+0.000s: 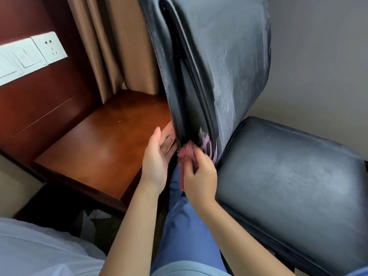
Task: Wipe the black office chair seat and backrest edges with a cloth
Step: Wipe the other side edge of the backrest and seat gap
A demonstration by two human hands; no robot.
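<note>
The black chair's backrest (229,56) stands upright left of its seat (294,172), a wooden table (95,148) further left, while the right hand (201,176) pinches a pink cloth (189,154) against the backrest's bottom edge and the left hand (157,162), fingers straight, touches that edge.

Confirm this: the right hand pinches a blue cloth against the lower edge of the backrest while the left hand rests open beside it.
One detail is wrong: the cloth is pink, not blue. The head view shows the right hand pinching it against the lower edge of the backrest, with the left hand open beside that edge.
</note>
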